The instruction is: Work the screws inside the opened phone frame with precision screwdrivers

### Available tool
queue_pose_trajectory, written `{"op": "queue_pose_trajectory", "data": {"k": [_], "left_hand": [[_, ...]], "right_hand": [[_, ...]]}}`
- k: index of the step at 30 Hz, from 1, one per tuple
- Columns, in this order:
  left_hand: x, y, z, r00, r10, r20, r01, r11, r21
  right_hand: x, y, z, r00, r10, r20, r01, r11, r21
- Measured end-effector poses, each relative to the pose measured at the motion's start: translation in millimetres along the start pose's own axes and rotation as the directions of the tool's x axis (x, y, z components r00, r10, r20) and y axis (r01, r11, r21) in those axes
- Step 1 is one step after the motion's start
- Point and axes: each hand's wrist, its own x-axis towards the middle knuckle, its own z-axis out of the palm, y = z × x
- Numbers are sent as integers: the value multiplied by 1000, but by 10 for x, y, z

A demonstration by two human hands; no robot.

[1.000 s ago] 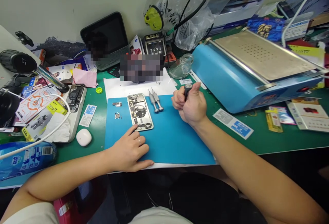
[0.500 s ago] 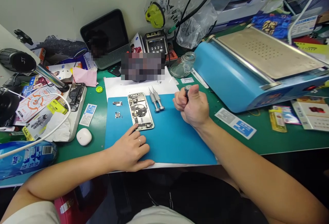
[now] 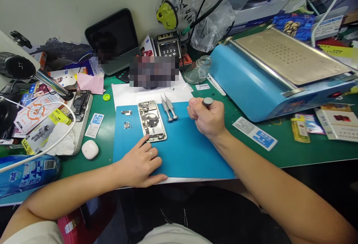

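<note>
An opened smartphone (image 3: 152, 121) lies face up on the blue mat (image 3: 192, 154), its inner parts bare. My left hand (image 3: 142, 162) rests on the mat, index fingertip on the phone's lower edge, thumb stretched out, nothing held. Right of the phone, my right hand (image 3: 208, 119) is raised in a fist around a screwdriver (image 3: 207, 101); only its round grey end shows and the tip is hidden. Two grey screwdrivers (image 3: 169, 109) lie side by side between phone and right hand. Small metal phone parts (image 3: 126, 113) sit left of the phone.
A blue machine with a perforated metal plate (image 3: 288, 53) stands at the right. Behind the mat are a glass jar (image 3: 197, 70) and a dark screen (image 3: 113, 38). Boxes, a white earbud case (image 3: 90, 149) and a blue plastic pack (image 3: 29, 175) crowd the left.
My right hand has turned: the thumb, raised before, is now folded down, and the screwdriver's grey end shows on top. My left hand stays on the phone's lower edge.
</note>
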Motion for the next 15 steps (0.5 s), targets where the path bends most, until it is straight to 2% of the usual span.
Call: {"op": "queue_pose_trajectory", "data": {"k": [4, 11, 15], "left_hand": [[5, 0, -1, 1000, -1, 4, 1, 1000, 7], [8, 3, -15, 1000, -1, 13, 1, 1000, 12], [9, 3, -16, 1000, 2, 13, -2, 1000, 8]], "right_hand": [[24, -24, 32, 1000, 7, 9, -8, 997, 76], [28, -25, 40, 999, 23, 39, -26, 996, 90], [42, -63, 52, 990, 97, 98, -112, 979, 168]]}}
